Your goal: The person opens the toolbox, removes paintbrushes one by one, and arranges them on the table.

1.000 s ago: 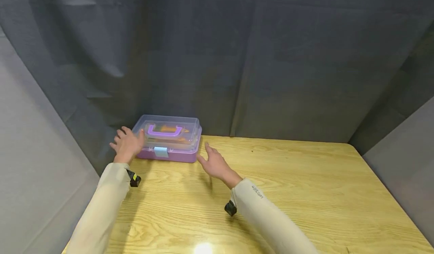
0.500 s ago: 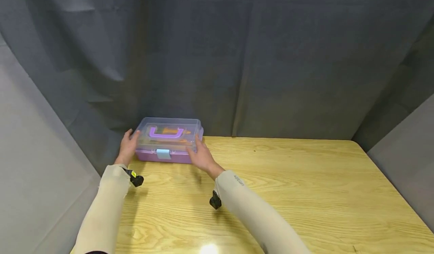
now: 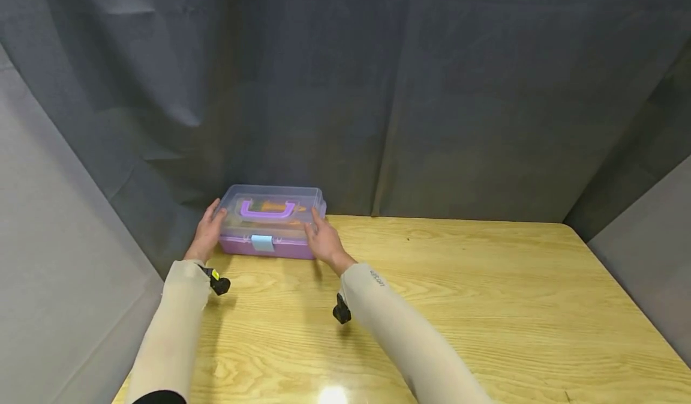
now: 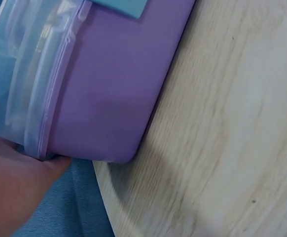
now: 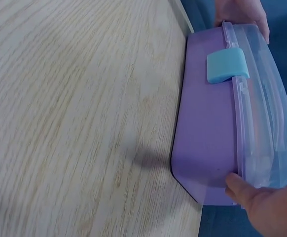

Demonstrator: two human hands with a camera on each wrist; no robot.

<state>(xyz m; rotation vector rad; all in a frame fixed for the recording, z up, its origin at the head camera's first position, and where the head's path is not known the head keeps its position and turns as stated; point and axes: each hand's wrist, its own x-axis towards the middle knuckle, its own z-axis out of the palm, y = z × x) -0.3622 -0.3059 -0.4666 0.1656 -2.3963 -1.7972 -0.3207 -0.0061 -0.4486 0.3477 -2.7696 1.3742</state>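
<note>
Head view: purple case (image 3: 272, 225) with clear lid (image 3: 243, 229), looks like stiff plastic; probably light, likely slick, lid the weaker part under a hard squeeze. Orange contents (image 3: 274, 206) might slide if tilted. Best hold, I'd judge: both ends, low on the purple base (image 5: 207, 113); handle (image 3: 268, 214) only if the blue latch (image 3: 263, 243) is secure. Case sits at back left of bench (image 3: 459, 302), before dark curtain (image 3: 459, 92), directly between the hands. Left hand (image 3: 207, 233) grips its left end, fingertips partly hidden; right hand (image 3: 326, 242) grips the right end, thumb on the base front near the corner.
</note>
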